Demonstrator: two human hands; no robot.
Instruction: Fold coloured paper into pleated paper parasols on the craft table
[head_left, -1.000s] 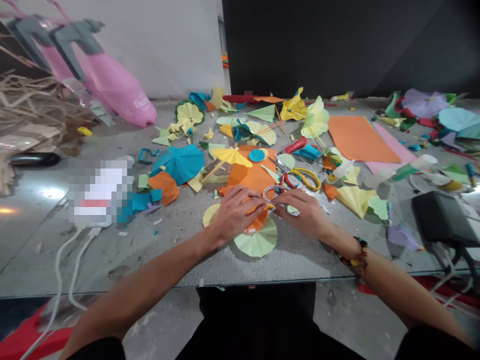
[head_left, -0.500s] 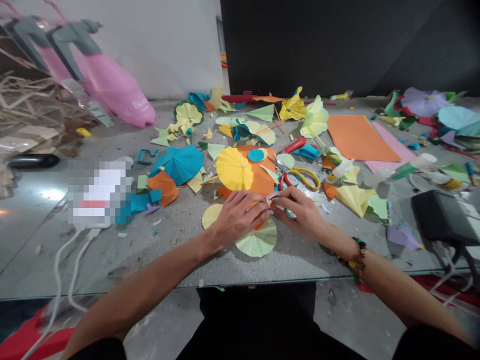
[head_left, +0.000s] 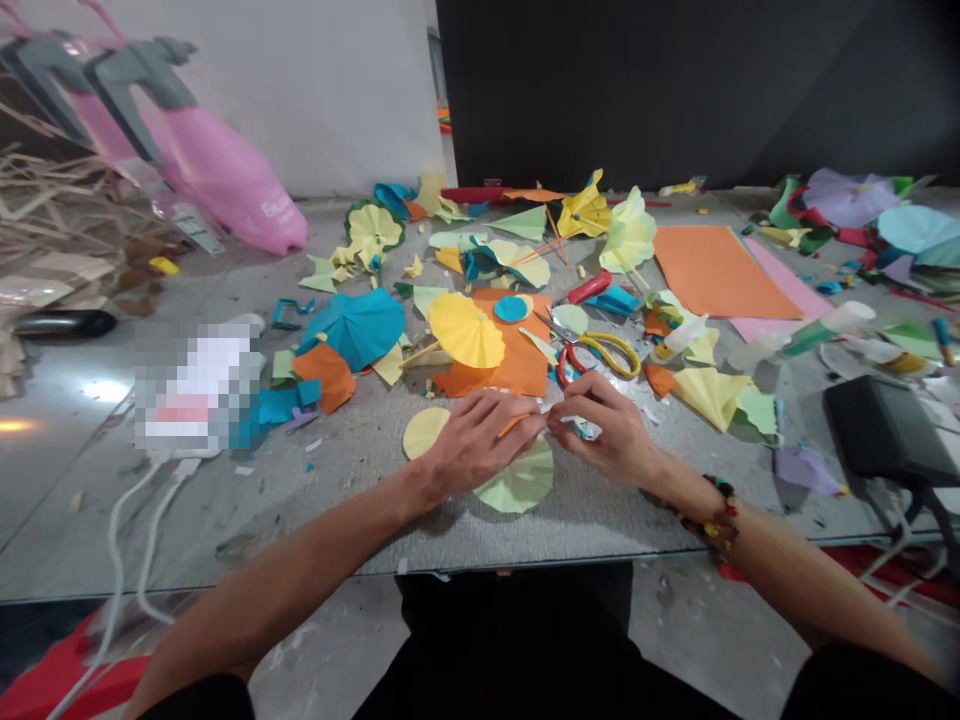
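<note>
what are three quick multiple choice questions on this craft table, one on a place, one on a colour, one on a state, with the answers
1. Where do the red-and-yellow-handled scissors lie?
A) on the teal paper umbrella
B) just beyond the right hand
C) under the pale green paper fan

2. What colour is the large sheet lying over the pink sheet?
A) blue
B) green
C) orange

3. How do the left hand and right hand stand?
A) close together, fingertips at a small orange paper strip
B) far apart at opposite table edges
C) lying flat and idle

1: B, the scissors lie just past the right hand's knuckles.
2: C, the sheet shows plain orange.
3: A, both hands meet around the strip.
</note>
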